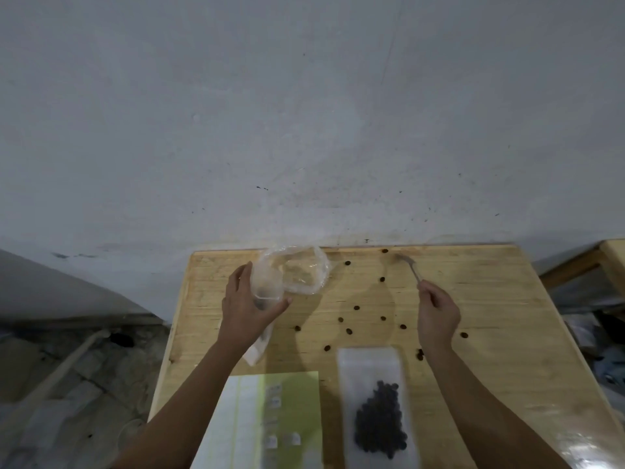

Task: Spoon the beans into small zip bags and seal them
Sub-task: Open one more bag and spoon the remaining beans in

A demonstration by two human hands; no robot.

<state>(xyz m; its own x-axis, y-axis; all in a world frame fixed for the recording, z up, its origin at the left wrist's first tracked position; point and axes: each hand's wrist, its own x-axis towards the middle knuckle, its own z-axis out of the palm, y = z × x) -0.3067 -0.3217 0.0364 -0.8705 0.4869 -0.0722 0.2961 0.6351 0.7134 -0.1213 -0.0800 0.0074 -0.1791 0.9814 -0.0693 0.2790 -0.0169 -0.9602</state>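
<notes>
My left hand [245, 308] grips a small clear zip bag [267, 284] with its mouth up; the bag's lower end [256, 352] hangs below my wrist. My right hand [436, 314] pinches the handle of a metal spoon [407, 265] whose bowl lies near the table's far edge. Several dark loose beans [356, 308] are scattered over the wooden table [490, 299] between my hands. A zip bag with a heap of dark beans [380, 418] lies flat near the front, between my forearms.
A crumpled clear plastic bag [309, 270] sits at the table's far edge beside my left hand. A green-and-white sheet of small labels [263, 421] lies at the front left. A grey wall rises behind the table. A second wooden frame [588, 262] stands to the right.
</notes>
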